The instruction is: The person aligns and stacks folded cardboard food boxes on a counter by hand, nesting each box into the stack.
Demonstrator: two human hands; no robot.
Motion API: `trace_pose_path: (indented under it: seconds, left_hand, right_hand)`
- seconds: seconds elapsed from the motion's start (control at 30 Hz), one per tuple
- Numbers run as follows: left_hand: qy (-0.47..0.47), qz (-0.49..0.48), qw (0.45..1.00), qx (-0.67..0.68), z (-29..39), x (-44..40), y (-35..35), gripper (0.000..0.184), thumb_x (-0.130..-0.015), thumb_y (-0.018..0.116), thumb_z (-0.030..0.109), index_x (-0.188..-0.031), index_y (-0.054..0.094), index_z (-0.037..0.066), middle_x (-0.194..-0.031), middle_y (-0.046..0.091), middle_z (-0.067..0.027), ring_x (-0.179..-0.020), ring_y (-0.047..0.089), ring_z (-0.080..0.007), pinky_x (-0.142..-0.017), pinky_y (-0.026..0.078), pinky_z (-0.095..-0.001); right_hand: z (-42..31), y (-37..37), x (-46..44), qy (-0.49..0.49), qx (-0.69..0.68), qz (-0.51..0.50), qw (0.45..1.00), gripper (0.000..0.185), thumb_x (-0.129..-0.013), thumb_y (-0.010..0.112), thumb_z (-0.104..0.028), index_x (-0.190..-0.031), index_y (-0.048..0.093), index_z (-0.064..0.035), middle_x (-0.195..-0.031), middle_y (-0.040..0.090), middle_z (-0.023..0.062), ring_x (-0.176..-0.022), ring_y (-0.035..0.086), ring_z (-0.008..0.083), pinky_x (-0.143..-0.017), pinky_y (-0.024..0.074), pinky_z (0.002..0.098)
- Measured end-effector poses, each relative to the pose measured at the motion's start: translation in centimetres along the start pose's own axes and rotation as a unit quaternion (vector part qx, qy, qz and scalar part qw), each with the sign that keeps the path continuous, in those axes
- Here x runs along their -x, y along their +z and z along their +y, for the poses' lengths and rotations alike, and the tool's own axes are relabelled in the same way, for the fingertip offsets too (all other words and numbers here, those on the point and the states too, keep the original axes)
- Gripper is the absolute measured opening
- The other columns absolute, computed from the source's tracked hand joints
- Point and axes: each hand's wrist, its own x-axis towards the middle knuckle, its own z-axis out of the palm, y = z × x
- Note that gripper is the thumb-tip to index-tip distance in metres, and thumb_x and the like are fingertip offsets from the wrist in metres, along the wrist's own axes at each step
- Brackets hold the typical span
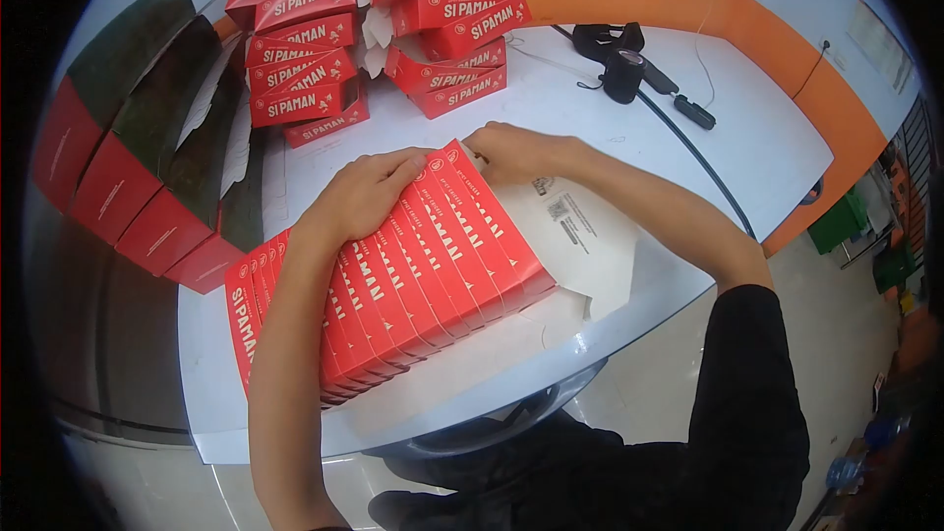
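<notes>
A row of nested red cardboard food boxes (423,265) lies on its side across the white table, with "SI PAMAN" printed on the panels. My left hand (369,192) rests on top of the row, thumb pointing right and fingers curled over the far edge. At the row's right end, a box turns its pale inner-coloured panel (580,246) outward, with a code printed on it. My right hand (516,152) is closed at the far corner of this end box, its fingertips partly hidden behind the cardboard.
Stacks of folded red boxes (305,49) and more boxes (452,20) stand at the back. Large red-bottomed cartons (147,206) line the left. A black strapped device (621,74) and a black cable (688,157) lie on the right of the table (767,128).
</notes>
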Motion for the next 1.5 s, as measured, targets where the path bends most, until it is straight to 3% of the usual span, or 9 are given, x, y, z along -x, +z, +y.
trace_pose_path:
  seconds: [0.4, 0.6, 0.7, 0.9, 1.0, 1.1, 1.2, 1.4, 1.5]
  left_hand:
    - [0.006, -0.002, 0.999, 0.034, 0.3, 0.2, 0.0, 0.049, -0.107, 0.041, 0.041, -0.137, 0.067, 0.012, -0.125, 0.071, -0.0206, -0.116, 0.066, -0.0394, -0.103, 0.048, -0.0413]
    - [-0.001, -0.003, 1.0, 0.013, 0.2, 0.2, -0.1, 0.049, -0.108, 0.041, 0.042, -0.136, 0.067, 0.012, -0.125, 0.072, -0.0208, -0.117, 0.067, -0.0388, -0.104, 0.047, -0.0407]
    - [-0.006, -0.004, 0.999, 0.032, 0.4, 0.3, -0.1, 0.049, -0.108, 0.041, 0.041, -0.135, 0.067, 0.011, -0.125, 0.072, -0.0209, -0.116, 0.067, -0.0388, -0.104, 0.047, -0.0403]
    - [0.002, -0.005, 0.999, 0.05, 0.8, 0.4, -0.1, 0.049, -0.108, 0.041, 0.04, -0.136, 0.067, 0.009, -0.124, 0.072, -0.0205, -0.114, 0.068, -0.0362, -0.103, 0.048, -0.0387]
    - [0.005, -0.003, 0.999, 0.045, 0.8, 0.4, -0.2, 0.048, -0.108, 0.041, 0.039, -0.136, 0.067, 0.009, -0.123, 0.073, -0.0202, -0.114, 0.068, -0.035, -0.103, 0.048, -0.0381]
    - [-0.004, -0.015, 0.998, 0.061, 0.6, 0.2, -0.1, 0.048, -0.109, 0.04, 0.039, -0.136, 0.067, 0.01, -0.122, 0.073, -0.0205, -0.113, 0.069, -0.035, -0.103, 0.048, -0.0381]
    - [0.0, -0.022, 0.997, 0.07, 0.5, 0.1, -0.1, 0.048, -0.109, 0.04, 0.039, -0.136, 0.067, 0.01, -0.122, 0.073, -0.0207, -0.113, 0.069, -0.0348, -0.103, 0.048, -0.0384]
    - [-0.01, -0.015, 0.998, 0.055, 0.5, 0.2, 0.0, 0.048, -0.11, 0.039, 0.04, -0.136, 0.067, 0.011, -0.121, 0.073, -0.0203, -0.113, 0.069, -0.0351, -0.102, 0.048, -0.0388]
    - [0.01, 0.004, 0.999, 0.03, -0.1, 0.3, 0.1, 0.047, -0.11, 0.04, 0.04, -0.136, 0.067, 0.012, -0.121, 0.073, -0.0203, -0.113, 0.069, -0.0348, -0.103, 0.048, -0.0386]
  right_hand:
    - [-0.1, 4.6, 0.2, -0.053, -0.124, 0.153, 0.979, 0.05, -0.089, 0.078, -0.033, -0.129, 0.063, -0.0053, -0.12, 0.071, 0.0265, -0.113, 0.066, 0.0452, -0.099, 0.054, 0.0481]
    - [-0.5, 1.8, 0.5, -0.002, -0.038, 0.08, 0.996, 0.057, -0.081, 0.081, -0.021, -0.131, 0.063, -0.0008, -0.117, 0.073, 0.0245, -0.109, 0.07, 0.0411, -0.094, 0.057, 0.0449]
    - [-0.3, 0.0, 1.3, 0.034, -0.061, -0.01, 0.997, 0.055, -0.077, 0.082, -0.015, -0.127, 0.067, 0.0015, -0.115, 0.075, 0.0223, -0.103, 0.073, 0.0356, -0.09, 0.0583, 0.0409]
    - [-0.2, 1.1, 0.4, 0.042, -0.122, -0.001, 0.992, 0.048, -0.077, 0.083, -0.017, -0.12, 0.071, 0.0019, -0.111, 0.076, 0.0217, -0.097, 0.075, 0.0314, -0.087, 0.0582, 0.0385]
    - [0.6, 2.6, -0.6, 0.028, -0.11, 0.039, 0.993, 0.045, -0.079, 0.083, -0.02, -0.118, 0.072, 0.0012, -0.111, 0.075, 0.0236, -0.099, 0.074, 0.0342, -0.088, 0.0575, 0.0399]
    - [0.9, 4.4, -1.3, -0.051, -0.125, 0.138, 0.981, 0.041, -0.081, 0.083, -0.023, -0.111, 0.071, 0.0025, -0.108, 0.074, 0.0256, -0.101, 0.072, 0.0378, -0.089, 0.0565, 0.042]
    - [0.7, 5.3, -1.3, -0.024, -0.165, 0.188, 0.968, 0.038, -0.083, 0.083, -0.025, -0.103, 0.068, 0.0043, -0.104, 0.073, 0.027, -0.103, 0.07, 0.0416, -0.09, 0.0556, 0.0436]
    - [-0.3, 6.2, 0.8, -0.025, -0.219, 0.255, 0.942, 0.041, -0.086, 0.078, -0.018, -0.118, 0.062, 0.0022, -0.116, 0.07, 0.0222, -0.108, 0.069, 0.0357, -0.092, 0.0549, 0.0436]
    - [-0.3, 4.7, 3.3, -0.097, -0.111, 0.327, 0.933, 0.047, -0.089, 0.076, -0.013, -0.131, 0.059, 0.0005, -0.129, 0.065, 0.0173, -0.119, 0.066, 0.028, -0.096, 0.0542, 0.0387]
